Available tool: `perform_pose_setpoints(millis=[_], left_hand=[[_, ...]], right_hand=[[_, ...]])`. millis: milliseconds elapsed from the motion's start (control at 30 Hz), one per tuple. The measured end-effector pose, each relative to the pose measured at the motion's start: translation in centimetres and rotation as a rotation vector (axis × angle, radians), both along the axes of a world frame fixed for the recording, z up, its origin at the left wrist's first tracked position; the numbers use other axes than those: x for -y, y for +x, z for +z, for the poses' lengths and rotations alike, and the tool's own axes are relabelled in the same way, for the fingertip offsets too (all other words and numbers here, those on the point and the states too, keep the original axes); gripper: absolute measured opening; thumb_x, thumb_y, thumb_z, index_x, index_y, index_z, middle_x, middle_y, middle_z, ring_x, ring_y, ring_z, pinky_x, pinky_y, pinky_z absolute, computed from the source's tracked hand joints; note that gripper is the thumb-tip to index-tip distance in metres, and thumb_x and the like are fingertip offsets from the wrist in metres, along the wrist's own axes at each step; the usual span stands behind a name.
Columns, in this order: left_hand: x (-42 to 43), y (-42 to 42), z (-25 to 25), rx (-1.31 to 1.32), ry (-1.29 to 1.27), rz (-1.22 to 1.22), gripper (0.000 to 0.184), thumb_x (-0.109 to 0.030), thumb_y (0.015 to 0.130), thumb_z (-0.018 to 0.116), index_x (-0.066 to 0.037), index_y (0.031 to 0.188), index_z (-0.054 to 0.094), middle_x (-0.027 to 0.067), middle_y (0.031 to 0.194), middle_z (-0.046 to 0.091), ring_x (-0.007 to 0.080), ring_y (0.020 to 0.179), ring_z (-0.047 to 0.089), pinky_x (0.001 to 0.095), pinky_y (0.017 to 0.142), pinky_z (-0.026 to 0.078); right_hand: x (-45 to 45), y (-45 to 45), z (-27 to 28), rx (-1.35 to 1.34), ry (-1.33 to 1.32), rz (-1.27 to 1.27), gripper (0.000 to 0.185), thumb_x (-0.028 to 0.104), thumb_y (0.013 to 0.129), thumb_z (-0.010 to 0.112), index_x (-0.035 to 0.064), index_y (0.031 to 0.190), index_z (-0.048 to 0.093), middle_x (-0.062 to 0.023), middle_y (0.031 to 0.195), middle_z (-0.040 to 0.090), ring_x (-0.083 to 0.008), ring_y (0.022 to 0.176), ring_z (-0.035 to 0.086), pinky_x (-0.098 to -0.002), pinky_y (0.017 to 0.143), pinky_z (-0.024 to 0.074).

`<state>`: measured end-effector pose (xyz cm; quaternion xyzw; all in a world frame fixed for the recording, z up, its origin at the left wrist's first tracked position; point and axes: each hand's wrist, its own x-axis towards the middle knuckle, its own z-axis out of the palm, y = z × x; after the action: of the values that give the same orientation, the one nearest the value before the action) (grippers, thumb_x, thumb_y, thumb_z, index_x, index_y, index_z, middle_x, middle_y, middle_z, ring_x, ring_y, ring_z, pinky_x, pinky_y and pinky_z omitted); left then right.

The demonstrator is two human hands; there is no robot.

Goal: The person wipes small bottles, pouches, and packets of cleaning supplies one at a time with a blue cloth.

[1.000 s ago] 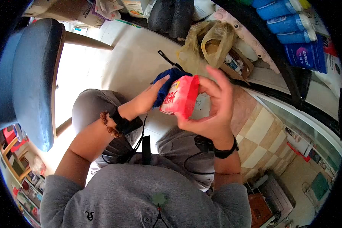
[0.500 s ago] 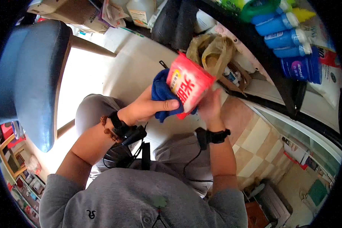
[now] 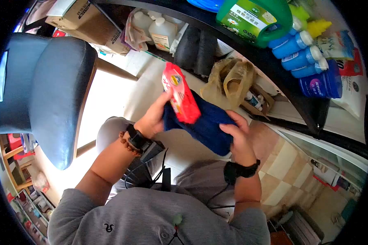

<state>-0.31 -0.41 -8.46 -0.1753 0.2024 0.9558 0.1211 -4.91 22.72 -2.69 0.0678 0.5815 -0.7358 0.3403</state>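
A red plastic packet (image 3: 181, 94) with white and yellow print stands tilted in front of me, its narrow side facing up. My left hand (image 3: 153, 116) is closed around its lower left edge and also grips one end of a dark blue cloth (image 3: 210, 122). The cloth spreads out to the right beneath the packet. At the cloth's other end, my right hand (image 3: 239, 136) pinches it, thumb on top. The left fingers are hidden behind the packet and cloth.
A blue chair (image 3: 63, 94) stands on the left. Ahead, a dark shelf (image 3: 270, 69) holds a green jug (image 3: 253, 20) and several blue bottles (image 3: 296, 47). Below are a yellowish plastic bag (image 3: 237, 81), white jugs (image 3: 162, 34) and cardboard boxes (image 3: 79, 20).
The packet has turned from its broad face to its narrow side and shifted left. The bunched cloth has been spread out, and my right hand has taken hold of its right end.
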Motion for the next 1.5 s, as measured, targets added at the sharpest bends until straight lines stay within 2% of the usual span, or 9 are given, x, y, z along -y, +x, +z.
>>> perform_pose_setpoints(millis=[167, 367, 433, 567, 900, 1133, 1233, 1400, 1500], left_hand=[[-0.9, -0.6, 1.6, -0.201, -0.105, -0.001, 0.056, -0.038, 0.089, 0.059, -0.003, 0.129, 0.043, 0.0126, 0.127, 0.054, 0.0234, 0.116, 0.054, 0.0405, 0.103, 0.040], [0.2, -0.7, 0.9, 0.055, -0.360, -0.051, 0.048, -0.042, 0.093, 0.053, -0.004, 0.121, 0.048, 0.0109, 0.110, 0.063, 0.0178, 0.093, 0.064, 0.0324, 0.081, 0.054], [-1.3, -0.3, -0.3, 0.131, -0.236, -0.126, 0.051, -0.048, 0.093, 0.049, -0.004, 0.118, 0.050, 0.0101, 0.105, 0.064, 0.0165, 0.086, 0.066, 0.0305, 0.073, 0.056], [-3.9, 0.9, 1.3, 0.087, -0.132, -0.321, 0.058, -0.052, 0.094, 0.044, -0.002, 0.121, 0.051, 0.0114, 0.109, 0.064, 0.0148, 0.088, 0.065, 0.0286, 0.076, 0.055], [-4.4, 3.3, 2.0, -0.059, -0.319, -0.311, 0.041, -0.041, 0.099, 0.042, -0.005, 0.116, 0.053, 0.0006, 0.103, 0.062, 0.0057, 0.087, 0.058, 0.0226, 0.076, 0.048], [-3.6, 1.9, 1.3, 0.139, -0.455, -0.091, 0.041, -0.041, 0.096, 0.048, -0.003, 0.109, 0.055, 0.0027, 0.092, 0.064, 0.0078, 0.080, 0.061, 0.0230, 0.072, 0.049], [-3.6, 1.5, 1.1, -0.003, -0.463, -0.183, 0.038, -0.037, 0.096, 0.051, -0.003, 0.113, 0.052, 0.0017, 0.093, 0.063, 0.0085, 0.082, 0.060, 0.0237, 0.073, 0.050], [-4.5, 2.2, -0.2, -0.288, -0.637, -0.245, 0.056, -0.023, 0.087, 0.065, -0.004, 0.130, 0.035, 0.0066, 0.092, 0.064, 0.0204, 0.081, 0.064, 0.0310, 0.072, 0.051], [-3.8, 2.8, 1.1, -0.548, -1.385, -0.651, 0.063, -0.026, 0.082, 0.070, -0.005, 0.130, 0.035, 0.0178, 0.089, 0.063, 0.0338, 0.078, 0.065, 0.0387, 0.068, 0.051]], right_hand=[[-1.6, 0.1, 0.7, 0.217, -0.307, -0.305, 0.058, 0.011, 0.066, 0.058, -0.0058, 0.122, 0.052, -0.0178, 0.118, 0.059, -0.0300, 0.107, 0.057, -0.0388, 0.097, 0.0433], [-2.7, 3.7, 0.5, -0.397, -0.082, 0.115, 0.052, 0.023, 0.081, 0.052, -0.0007, 0.126, 0.049, -0.0158, 0.123, 0.056, -0.0327, 0.114, 0.053, -0.0454, 0.101, 0.0385], [-1.3, 2.4, 2.3, -1.088, 0.162, 0.559, 0.036, 0.018, 0.075, 0.062, 0.0035, 0.107, 0.065, -0.0154, 0.117, 0.060, -0.0334, 0.114, 0.052, -0.0460, 0.101, 0.0369], [2.4, 4.7, -2.1, -1.544, 0.403, 0.532, 0.030, 0.025, 0.074, 0.067, 0.0089, 0.100, 0.067, -0.0141, 0.118, 0.058, -0.0358, 0.114, 0.051, -0.0515, 0.106, 0.0254], [3.6, 5.0, -3.2, -0.388, -0.093, 0.024, 0.064, 0.027, 0.094, 0.041, -0.0066, 0.142, 0.014, -0.0260, 0.145, 0.023, -0.0352, 0.136, 0.024, -0.0421, 0.112, 0.0153], [4.3, 7.3, -5.0, -1.146, 0.225, 0.233, 0.053, 0.020, 0.092, 0.043, -0.0074, 0.136, 0.031, -0.0314, 0.143, 0.021, -0.0513, 0.132, 0.020, -0.0530, 0.110, 0.0123], [3.7, 6.8, -5.1, -1.086, 0.240, 0.228, 0.053, 0.017, 0.091, 0.047, -0.0077, 0.136, 0.031, -0.0318, 0.143, 0.022, -0.0512, 0.131, 0.020, -0.0537, 0.110, 0.0126], [3.5, 2.3, -1.6, -0.866, 0.234, 0.027, 0.024, 0.009, 0.085, 0.061, -0.0022, 0.106, 0.056, -0.0170, 0.100, 0.059, -0.0321, 0.091, 0.058, -0.0361, 0.083, 0.0452], [2.1, 1.0, -3.5, -0.570, 0.429, -0.024, 0.019, 0.014, 0.085, 0.065, -0.0011, 0.095, 0.058, -0.0123, 0.082, 0.063, -0.0231, 0.072, 0.061, -0.0312, 0.068, 0.0477]])
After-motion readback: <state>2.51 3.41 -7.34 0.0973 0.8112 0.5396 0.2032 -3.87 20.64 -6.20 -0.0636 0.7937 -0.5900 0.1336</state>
